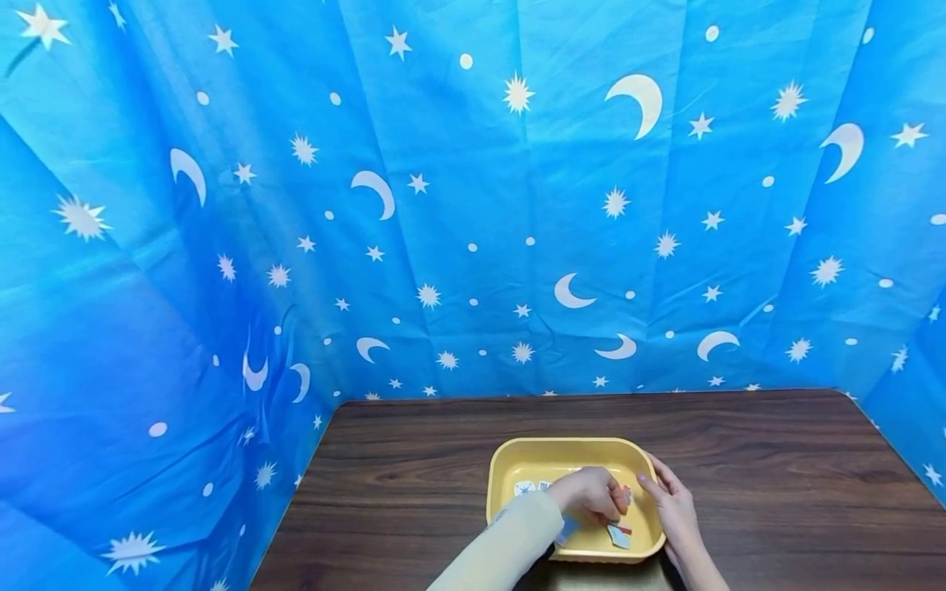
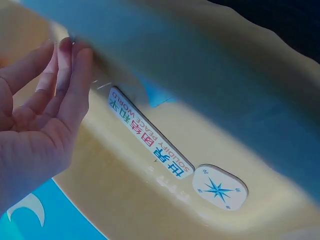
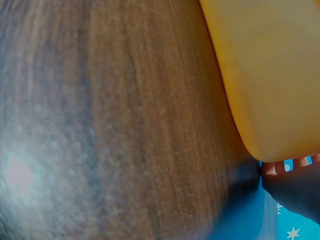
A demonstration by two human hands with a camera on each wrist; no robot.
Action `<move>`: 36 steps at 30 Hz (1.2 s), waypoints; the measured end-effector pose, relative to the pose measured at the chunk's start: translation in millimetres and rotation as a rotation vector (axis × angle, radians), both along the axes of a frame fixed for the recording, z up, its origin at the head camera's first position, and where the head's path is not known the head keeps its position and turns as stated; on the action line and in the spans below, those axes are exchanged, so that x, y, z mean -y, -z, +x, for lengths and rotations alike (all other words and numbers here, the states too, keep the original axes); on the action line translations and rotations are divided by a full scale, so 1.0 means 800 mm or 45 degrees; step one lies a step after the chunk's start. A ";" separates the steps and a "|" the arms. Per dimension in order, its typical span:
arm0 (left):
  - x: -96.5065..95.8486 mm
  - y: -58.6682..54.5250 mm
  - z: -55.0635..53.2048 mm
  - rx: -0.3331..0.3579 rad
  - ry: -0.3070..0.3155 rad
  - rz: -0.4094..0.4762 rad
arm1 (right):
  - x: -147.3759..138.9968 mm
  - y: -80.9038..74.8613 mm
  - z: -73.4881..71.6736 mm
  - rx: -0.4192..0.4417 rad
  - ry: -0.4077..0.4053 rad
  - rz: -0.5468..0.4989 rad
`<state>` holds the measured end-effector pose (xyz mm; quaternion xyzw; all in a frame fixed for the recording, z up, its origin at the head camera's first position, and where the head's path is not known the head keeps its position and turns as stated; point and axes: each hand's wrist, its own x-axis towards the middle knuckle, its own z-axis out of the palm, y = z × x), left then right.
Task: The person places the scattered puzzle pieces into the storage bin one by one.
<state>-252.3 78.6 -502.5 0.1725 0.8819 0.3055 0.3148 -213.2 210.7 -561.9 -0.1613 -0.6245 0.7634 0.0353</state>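
A yellow plastic basin (image 1: 510, 451) sits near the table's front edge. My left hand (image 1: 591, 491) reaches down into it with bent fingers, close over the flat printed pieces. Just under the fingertips lies a light-blue and red piece (image 1: 619, 536); a reddish piece (image 1: 627, 494) shows beside the fingers. I cannot tell whether the fingertips pinch a piece. Past the forearm is a blue piece (image 1: 567, 530), partly covered by the sleeve. In the left wrist view, a lettered strip (image 2: 147, 132) lies beside a compass-rose piece (image 2: 220, 187). My right hand (image 1: 676, 509) grips the basin's right side, thumb over the rim.
The basin stands on a dark wood-grain table (image 1: 399, 492). A blue cloth (image 1: 473, 205) with white moons and stars hangs behind the table and at its sides. My left sleeve (image 1: 510, 538) crosses the basin's front rim.
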 end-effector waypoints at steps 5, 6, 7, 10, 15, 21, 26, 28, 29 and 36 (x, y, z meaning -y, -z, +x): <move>0.010 -0.002 -0.001 0.137 -0.047 0.095 | 0.000 0.000 0.000 -0.007 -0.005 0.029; 0.012 -0.004 -0.002 0.152 -0.051 0.106 | 0.000 0.000 -0.001 -0.006 -0.003 0.038; 0.015 -0.005 -0.002 0.167 -0.054 0.124 | 0.000 0.000 -0.001 -0.009 -0.002 0.041; 0.028 -0.013 -0.003 0.114 -0.009 0.137 | 0.001 -0.001 0.000 -0.013 -0.006 0.044; 0.057 -0.029 0.002 0.069 0.019 0.278 | 0.002 -0.004 0.001 -0.002 -0.015 0.029; 0.104 -0.047 0.014 -0.153 0.073 0.282 | 0.000 -0.005 0.002 0.029 -0.029 0.060; 0.141 -0.047 0.022 -0.432 0.026 0.283 | -0.001 -0.002 0.005 0.041 -0.023 0.086; 0.156 -0.046 0.024 -0.584 -0.025 0.304 | -0.002 -0.002 0.006 0.039 -0.020 0.089; 0.163 -0.044 0.025 -0.665 -0.054 0.309 | -0.002 -0.001 0.007 0.041 -0.018 0.091; 0.204 -0.014 0.024 -1.156 -0.319 0.249 | 0.000 -0.001 0.011 0.056 -0.046 0.130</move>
